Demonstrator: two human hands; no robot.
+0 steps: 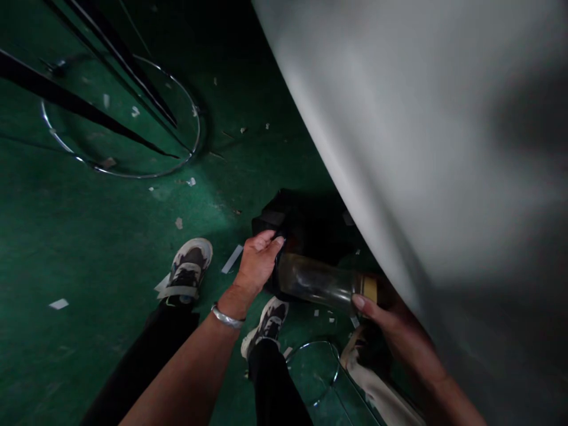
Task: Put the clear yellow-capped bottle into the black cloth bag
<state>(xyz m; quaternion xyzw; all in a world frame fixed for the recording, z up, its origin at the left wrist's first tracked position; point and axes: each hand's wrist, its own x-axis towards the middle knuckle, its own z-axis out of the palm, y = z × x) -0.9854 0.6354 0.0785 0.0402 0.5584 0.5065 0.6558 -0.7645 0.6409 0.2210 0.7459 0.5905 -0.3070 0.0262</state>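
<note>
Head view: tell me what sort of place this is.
Probably a workshop or work floor, though that is uncertain: a green floor littered with paper scraps, the chrome ring base of a stool, and a pale table edge overhead, under which the hands handle a glass jar and black bag.

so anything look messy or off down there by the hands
Yes. Pale scraps lie scattered over the green floor around the shoes. The clear bottle lies sideways, the right hand at its cap end, while the left hand grips a black bag.
</note>
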